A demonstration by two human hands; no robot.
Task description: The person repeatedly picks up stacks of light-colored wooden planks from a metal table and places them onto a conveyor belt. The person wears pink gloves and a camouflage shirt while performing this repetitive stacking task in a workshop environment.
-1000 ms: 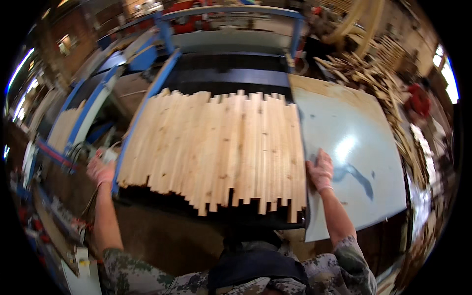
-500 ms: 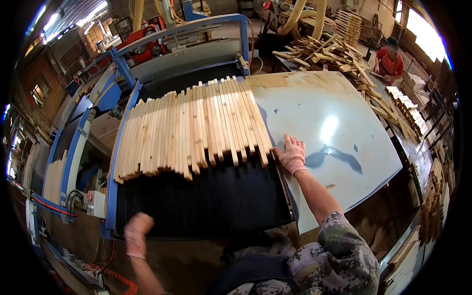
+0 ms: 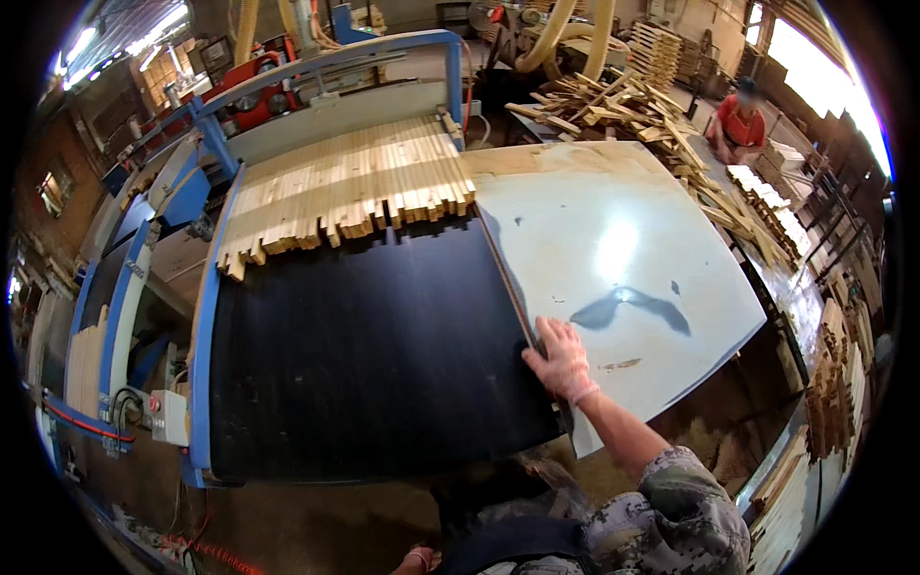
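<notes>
In the head view, we join the action with the wooden strips [image 3: 345, 177] between ten and eleven o'clock, a broad row of pale lengths lying side by side on the far part of the black belt [image 3: 374, 355]. Their near ends make a ragged, stepped line, and bare belt opens out below them toward eight o'clock. A blue frame [image 3: 453, 91] spans the far end, up at eleven.

Over to four o'clock, and there's our right hand [image 3: 561, 359], in a pinkish glove, spread and gripping nothing, resting at the left edge of the pale sheet-topped table [image 3: 613, 240], right beside the belt. Down at six we catch only a slice of the left hand [image 3: 420, 558], low by the body; we cannot tell whether its fingers are closed or holding anything. The two hands are well apart, both clear of the strips.

Around the floor: a grey control box [image 3: 172, 417] at eight, a heap of scrap wood [image 3: 652, 125] between one and two, and at two o'clock a co-worker [image 3: 741, 126] in red, beyond the table.
</notes>
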